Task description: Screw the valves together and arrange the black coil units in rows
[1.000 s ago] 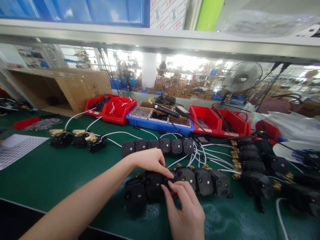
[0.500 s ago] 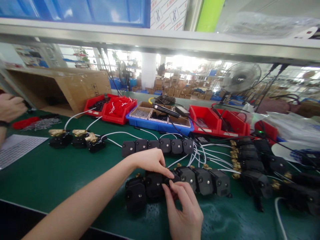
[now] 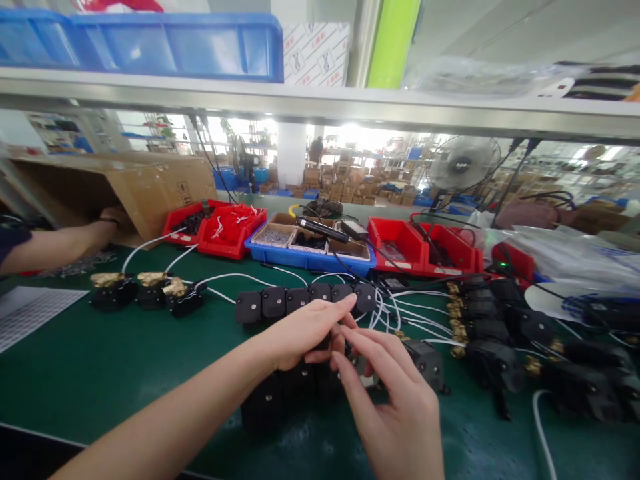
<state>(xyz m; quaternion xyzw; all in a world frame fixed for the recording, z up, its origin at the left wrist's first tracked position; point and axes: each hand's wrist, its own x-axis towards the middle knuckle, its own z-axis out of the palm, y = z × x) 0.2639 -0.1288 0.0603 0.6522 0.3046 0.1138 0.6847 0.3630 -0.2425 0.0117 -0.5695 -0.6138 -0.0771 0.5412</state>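
My left hand and my right hand meet above the near row of black boxes. The fingers of both are curled together, and whatever is between the fingertips is hidden or too small to name. Below my left wrist sits a black box with a small silver screw on its face; its neighbours are partly covered by my hands. Just right of my right hand is another black box. Behind my hands runs a second row of black boxes with white cables.
A co-worker's arm reaches into a cardboard box at the left. Red bins and a blue tray holding small parts line the back. Black units with brass fittings stand at right. A metal shelf spans above.
My hands have lifted slightly from the black box face and drawn together, fingertips overlapping. The co-worker's hand has moved right into the cardboard box. The view has tilted up a little.
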